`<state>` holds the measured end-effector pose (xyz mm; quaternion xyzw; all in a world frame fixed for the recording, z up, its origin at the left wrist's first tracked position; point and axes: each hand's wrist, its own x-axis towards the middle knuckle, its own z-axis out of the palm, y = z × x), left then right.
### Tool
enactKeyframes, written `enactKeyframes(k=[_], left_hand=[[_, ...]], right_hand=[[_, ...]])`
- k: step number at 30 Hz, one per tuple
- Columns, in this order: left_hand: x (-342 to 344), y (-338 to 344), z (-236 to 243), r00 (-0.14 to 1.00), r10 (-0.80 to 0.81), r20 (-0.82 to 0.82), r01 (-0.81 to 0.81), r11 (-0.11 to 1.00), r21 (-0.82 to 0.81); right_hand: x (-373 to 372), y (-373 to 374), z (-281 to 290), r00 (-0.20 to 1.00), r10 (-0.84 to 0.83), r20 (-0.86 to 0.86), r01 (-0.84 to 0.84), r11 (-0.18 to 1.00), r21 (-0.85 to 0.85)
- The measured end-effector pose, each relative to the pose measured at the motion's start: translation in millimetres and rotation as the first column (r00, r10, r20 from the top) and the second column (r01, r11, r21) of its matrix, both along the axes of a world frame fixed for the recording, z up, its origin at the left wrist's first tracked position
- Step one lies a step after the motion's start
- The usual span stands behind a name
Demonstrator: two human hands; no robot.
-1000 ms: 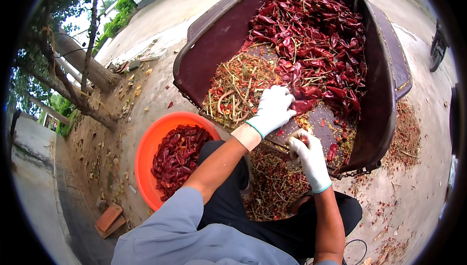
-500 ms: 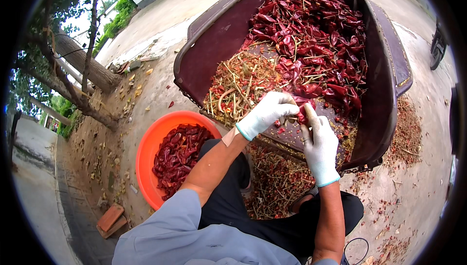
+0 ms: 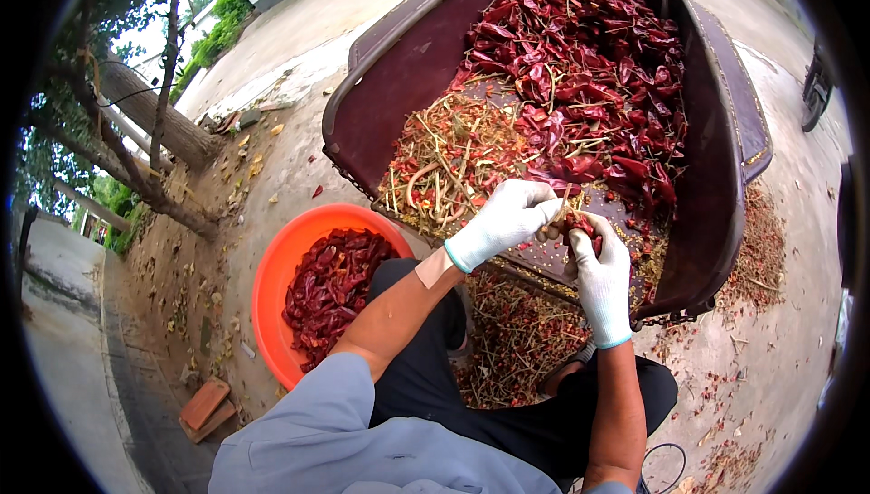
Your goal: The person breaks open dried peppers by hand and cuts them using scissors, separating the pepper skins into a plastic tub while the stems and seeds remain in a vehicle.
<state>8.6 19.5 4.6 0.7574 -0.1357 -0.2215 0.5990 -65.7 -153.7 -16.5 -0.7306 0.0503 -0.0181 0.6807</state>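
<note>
Here both gloved hands, left hand (image 3: 507,217) and right hand (image 3: 600,269), pinch one dried red chili (image 3: 580,222) over the cart's (image 3: 725,131) edge; best twist the stem off cleanly near the cap.

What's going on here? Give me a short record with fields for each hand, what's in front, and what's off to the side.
Left hand: white-gloved left hand, fingers pinching at a stem of the dried red chili
Right hand: white-gloved right hand, grip closed around the dried red chili
In front: dark cart bed holding a pile of red chilies and a heap of stems
Person's left: orange basin with chilies in it
Ground: scattered stems between the legs
</note>
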Motion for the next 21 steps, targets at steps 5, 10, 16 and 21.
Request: enactKeyframes(k=[5,10,16,21], left_hand=[[0,4,1,0.967,-0.089,0.239,0.117,0.988,-0.106],[-4,-3,0,0.964,-0.095,0.247,0.155,0.960,-0.235],[-7,-1,-5,0.990,-0.069,0.120,0.079,0.993,-0.083],[-10,-9,-11,0.987,-0.042,0.158,0.019,0.989,0.147]], right_hand=[[-3,-7,5,0.973,0.219,-0.079,-0.180,0.924,0.336],[-6,-9,7,0.951,0.299,-0.085,-0.188,0.771,0.608],[-8,-10,7,0.904,0.396,-0.160,-0.280,0.832,0.479],[-7,-9,-3,0.921,0.321,0.220,-0.094,0.731,-0.676]])
